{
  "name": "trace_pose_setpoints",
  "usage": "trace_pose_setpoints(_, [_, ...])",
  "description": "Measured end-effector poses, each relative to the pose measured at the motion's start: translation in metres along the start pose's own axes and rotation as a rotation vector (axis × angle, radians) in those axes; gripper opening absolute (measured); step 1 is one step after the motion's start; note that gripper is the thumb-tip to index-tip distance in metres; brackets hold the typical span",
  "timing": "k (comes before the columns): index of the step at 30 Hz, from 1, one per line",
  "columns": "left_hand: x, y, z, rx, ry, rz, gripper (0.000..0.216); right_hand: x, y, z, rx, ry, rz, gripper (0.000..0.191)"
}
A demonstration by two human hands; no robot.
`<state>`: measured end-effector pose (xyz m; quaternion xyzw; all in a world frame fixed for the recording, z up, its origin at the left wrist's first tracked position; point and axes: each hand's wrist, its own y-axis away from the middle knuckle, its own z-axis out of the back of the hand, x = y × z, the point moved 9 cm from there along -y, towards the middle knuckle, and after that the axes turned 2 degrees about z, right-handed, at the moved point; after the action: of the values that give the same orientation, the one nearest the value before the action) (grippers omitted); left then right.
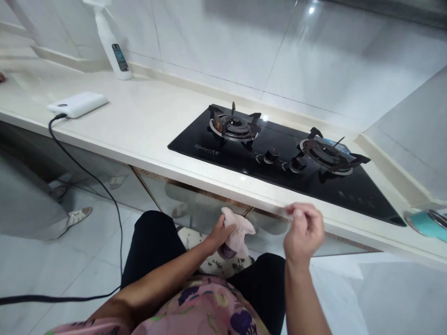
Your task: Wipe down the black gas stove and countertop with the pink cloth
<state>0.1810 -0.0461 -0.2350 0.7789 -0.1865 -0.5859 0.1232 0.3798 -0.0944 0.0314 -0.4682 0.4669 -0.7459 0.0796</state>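
Note:
Low in front of my body, my left hand [220, 235] is closed around a bunched pale pink cloth [238, 235]. A dark purple patch shows below the cloth; I cannot tell whether it belongs to it. Raised by the counter's front edge, my right hand [303, 232] has its fingers curled in, slightly blurred, and no object shows in it. Beyond both hands lies a black glass gas hob [230, 156] with a left burner [235, 125], a right burner [326, 153] and two control knobs [271, 156].
On the pale counter [139, 121] stand a white spray bottle [111, 46] and a white power bank [78, 104] with a black cable [94, 179] hanging down. A teal object [428, 224] sits at the right. Another person's shoe [78, 216] is on the floor at left.

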Motion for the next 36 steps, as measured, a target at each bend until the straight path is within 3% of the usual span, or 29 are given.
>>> trace_pose_setpoints(1, [-0.006, 0.005, -0.007, 0.079, -0.025, -0.034, 0.044, -0.007, 0.023, 0.000, 0.012, -0.015, -0.068, 0.012])
trace_pose_setpoints(3, [-0.016, 0.017, -0.020, 0.231, -0.075, -0.091, 0.048, -0.029, 0.078, -0.015, 0.185, 0.034, -0.241, 0.019])
trace_pose_setpoints(6, [-0.025, 0.036, -0.041, 0.437, -0.224, -0.170, 0.048, -0.068, 0.152, -0.032, 0.354, 0.023, -0.510, 0.051])
trace_pose_setpoints(9, [-0.028, 0.050, -0.057, 0.540, -0.443, -0.257, 0.042, -0.090, 0.183, -0.040, 0.375, -0.048, -0.677, 0.061])
trace_pose_setpoints(14, [-0.026, 0.045, -0.055, 0.431, -0.499, -0.334, 0.054, -0.097, 0.161, -0.042, 0.315, 0.046, -0.701, 0.052])
trace_pose_setpoints(18, [-0.024, 0.023, -0.047, 0.321, -0.323, -0.238, 0.047, -0.091, 0.123, -0.048, 0.275, 0.256, -0.467, 0.055])
trace_pose_setpoints(21, [-0.031, 0.012, -0.051, 0.301, -0.346, -0.250, 0.032, -0.084, 0.103, -0.055, 0.265, 0.432, -0.276, 0.059])
trace_pose_setpoints(24, [-0.035, 0.007, -0.056, 0.285, -0.343, -0.260, 0.032, -0.083, 0.096, -0.062, 0.300, 0.543, -0.192, 0.062])
trace_pose_setpoints(36, [-0.011, -0.008, -0.048, 0.285, -0.305, -0.140, 0.038, -0.103, 0.111, -0.068, 0.339, 0.754, -0.315, 0.060])
